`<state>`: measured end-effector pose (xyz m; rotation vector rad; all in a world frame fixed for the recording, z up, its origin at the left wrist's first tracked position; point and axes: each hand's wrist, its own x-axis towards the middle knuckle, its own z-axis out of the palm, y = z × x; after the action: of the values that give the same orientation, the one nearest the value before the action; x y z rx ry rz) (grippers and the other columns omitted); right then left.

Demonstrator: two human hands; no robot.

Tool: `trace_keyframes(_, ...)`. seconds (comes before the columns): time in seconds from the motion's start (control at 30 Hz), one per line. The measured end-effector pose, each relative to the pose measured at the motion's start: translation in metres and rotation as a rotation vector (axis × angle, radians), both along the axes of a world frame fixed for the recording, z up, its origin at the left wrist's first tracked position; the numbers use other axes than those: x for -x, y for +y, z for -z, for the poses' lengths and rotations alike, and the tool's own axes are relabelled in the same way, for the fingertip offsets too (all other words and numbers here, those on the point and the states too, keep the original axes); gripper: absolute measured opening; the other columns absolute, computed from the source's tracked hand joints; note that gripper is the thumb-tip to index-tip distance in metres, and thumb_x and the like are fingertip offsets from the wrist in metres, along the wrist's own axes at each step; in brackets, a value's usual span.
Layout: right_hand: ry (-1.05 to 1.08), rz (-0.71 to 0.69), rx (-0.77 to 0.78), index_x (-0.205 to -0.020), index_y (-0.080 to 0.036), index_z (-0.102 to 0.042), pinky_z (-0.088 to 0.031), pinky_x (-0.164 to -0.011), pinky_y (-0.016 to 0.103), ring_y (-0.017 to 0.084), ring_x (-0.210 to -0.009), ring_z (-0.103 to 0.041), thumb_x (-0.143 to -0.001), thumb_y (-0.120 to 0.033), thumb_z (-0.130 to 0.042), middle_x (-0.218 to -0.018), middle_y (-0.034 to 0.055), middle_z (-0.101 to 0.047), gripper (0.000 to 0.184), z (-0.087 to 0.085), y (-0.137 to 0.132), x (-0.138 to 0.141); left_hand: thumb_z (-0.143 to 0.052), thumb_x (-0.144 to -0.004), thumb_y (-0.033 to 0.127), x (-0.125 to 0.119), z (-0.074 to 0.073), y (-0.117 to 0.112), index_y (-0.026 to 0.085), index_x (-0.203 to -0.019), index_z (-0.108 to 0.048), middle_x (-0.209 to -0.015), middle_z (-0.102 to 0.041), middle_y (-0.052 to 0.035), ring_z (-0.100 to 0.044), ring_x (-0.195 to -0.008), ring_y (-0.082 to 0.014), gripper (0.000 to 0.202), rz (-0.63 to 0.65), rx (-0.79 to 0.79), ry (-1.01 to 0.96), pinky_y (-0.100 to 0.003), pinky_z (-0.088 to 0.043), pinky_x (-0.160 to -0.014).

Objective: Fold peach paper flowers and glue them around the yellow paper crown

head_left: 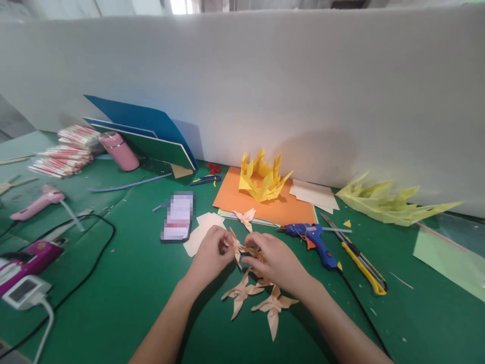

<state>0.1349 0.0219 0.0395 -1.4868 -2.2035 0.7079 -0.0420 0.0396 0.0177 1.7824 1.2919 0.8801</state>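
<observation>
Both hands (244, 255) together, fingers pinched

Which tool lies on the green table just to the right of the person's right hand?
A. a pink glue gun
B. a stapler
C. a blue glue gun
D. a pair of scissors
C: the blue glue gun lies on the green table just beyond the right hand, next to a yellow utility knife.

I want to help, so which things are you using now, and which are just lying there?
In use:
- left hand and right hand, both pinching a peach paper flower
- folded peach flowers beside them

Lying about:
- blue glue gun
- yellow knife
- yellow paper crown
- pink bottle
- phone
</observation>
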Motion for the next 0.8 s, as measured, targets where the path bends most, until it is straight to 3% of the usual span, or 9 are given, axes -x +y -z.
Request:
trace_keyframes(0.1, 0.053, -0.014, -0.034, -0.089, -0.022, -0.053, -0.041, -0.065, 0.028, 0.018, -0.078, -0.059, -0.085, -0.021, -0.052, -0.082, 0.0023, -0.065, 0.005, 0.003, 0.002, 0.005, -0.050, -0.067, 0.012, -0.002, -0.001, 0.002, 0.020, -0.071, -0.048, -0.077, -0.049, 0.0008, -0.050, -0.069, -0.0123, 0.009, -0.042, -0.023, -0.067, -0.023, -0.042, -0.060)
trace_keyframes(0.2, 0.108, -0.008, -0.061, -0.091, -0.022, -0.053, -0.042, -0.065, 0.027, 0.017, -0.076, -0.060, -0.084, -0.015, -0.048, -0.083, 0.0017, -0.066, 0.011, 0.004, 0.003, 0.005, -0.050, -0.066, 0.012, -0.003, -0.001, 0.003, 0.019, -0.069, -0.050, -0.076, -0.050, 0.0005, -0.050, -0.070, -0.0124, 0.008, -0.058, -0.005, -0.122, -0.024, -0.042, -0.062)
trace_keyframes(0.43, 0.103, 0.009, -0.206, -0.084, -0.022, -0.059, -0.043, -0.065, 0.025, 0.016, -0.072, -0.060, -0.082, -0.009, -0.044, -0.080, 0.0013, -0.067, 0.019, 0.003, 0.000, 0.003, -0.058, -0.071, 0.026, -0.007, -0.005, -0.003, 0.018, -0.087, -0.055, -0.087, -0.058, -0.0019, -0.057, -0.066, -0.0111, 0.019, 0.020, 0.238, -0.322, -0.027, -0.047, -0.065)
trace_keyframes(0.6, 0.101, 0.005, -0.232, -0.083, -0.022, -0.060, -0.042, -0.063, 0.025, 0.015, -0.070, -0.060, -0.086, -0.013, -0.046, -0.078, 0.0008, -0.067, 0.017, 0.004, -0.002, 0.004, -0.063, -0.071, 0.027, -0.008, -0.009, -0.007, 0.018, -0.091, -0.054, -0.082, -0.060, -0.0011, -0.058, -0.065, -0.0117, 0.023, 0.103, 0.300, -0.297, -0.027, -0.048, -0.063)
trace_keyframes(0.8, 0.082, -0.053, -0.253, -0.087, -0.021, -0.061, -0.042, -0.065, 0.024, 0.015, -0.073, -0.060, -0.088, -0.013, -0.046, -0.081, 0.0008, -0.068, 0.016, 0.003, 0.001, 0.006, -0.056, -0.068, 0.017, -0.012, -0.007, -0.008, 0.017, -0.085, -0.056, -0.075, -0.056, 0.0005, -0.053, -0.067, -0.0120, 0.017, 0.082, 0.205, -0.188, -0.026, -0.045, -0.066)
